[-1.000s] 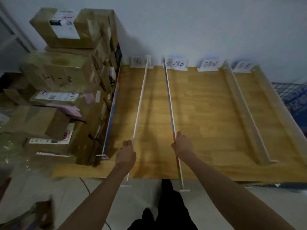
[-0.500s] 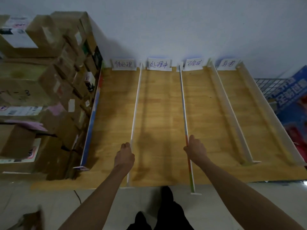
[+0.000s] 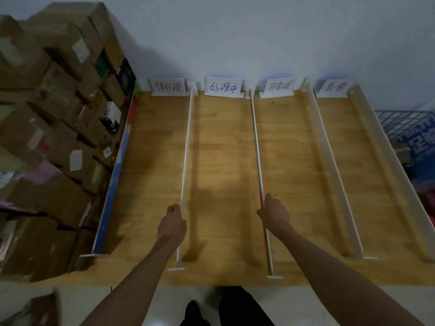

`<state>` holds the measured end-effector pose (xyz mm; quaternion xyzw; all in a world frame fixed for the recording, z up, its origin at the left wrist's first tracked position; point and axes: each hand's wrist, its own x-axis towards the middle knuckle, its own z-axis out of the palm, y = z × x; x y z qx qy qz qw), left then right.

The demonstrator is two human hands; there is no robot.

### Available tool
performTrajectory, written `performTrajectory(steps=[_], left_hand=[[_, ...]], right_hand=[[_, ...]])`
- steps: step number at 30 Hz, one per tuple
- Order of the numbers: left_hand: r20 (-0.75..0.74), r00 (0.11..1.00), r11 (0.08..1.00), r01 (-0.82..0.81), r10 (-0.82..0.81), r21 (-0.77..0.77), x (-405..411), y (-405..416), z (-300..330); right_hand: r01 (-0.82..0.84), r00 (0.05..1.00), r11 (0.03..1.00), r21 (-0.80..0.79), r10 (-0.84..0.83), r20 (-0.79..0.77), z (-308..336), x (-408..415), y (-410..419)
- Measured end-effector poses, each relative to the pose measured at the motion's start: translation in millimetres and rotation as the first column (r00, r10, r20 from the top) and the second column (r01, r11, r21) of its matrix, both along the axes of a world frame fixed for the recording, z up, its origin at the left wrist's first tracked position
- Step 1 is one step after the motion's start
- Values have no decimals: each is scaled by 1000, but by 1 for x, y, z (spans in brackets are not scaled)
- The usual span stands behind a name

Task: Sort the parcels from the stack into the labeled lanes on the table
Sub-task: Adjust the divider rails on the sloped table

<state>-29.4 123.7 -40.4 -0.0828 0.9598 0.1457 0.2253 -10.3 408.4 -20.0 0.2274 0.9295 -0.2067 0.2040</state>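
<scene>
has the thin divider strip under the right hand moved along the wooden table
Yes. The thin coloured divider strip under the right hand swung rightward; its far end went from the second paper label toward the third.

Pale wall (image 3: 235, 31), light floor (image 3: 82, 300)

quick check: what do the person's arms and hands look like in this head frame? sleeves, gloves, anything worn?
Both forearms are bare as far as the frame shows: no sleeves in view. The left hand and right hand are bare too, with no gloves and no visible watch, rings or wristbands. Dark trousers and dark shoes show at the bottom edge.
</scene>
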Motion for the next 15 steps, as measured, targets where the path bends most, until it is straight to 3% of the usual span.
performTrajectory(steps=[15], left_hand=[[15, 1000, 1000, 23, -22, -7, -31, 19, -9]], right_hand=[[68, 998, 997, -35, -68, 11, -22, -31, 14]])
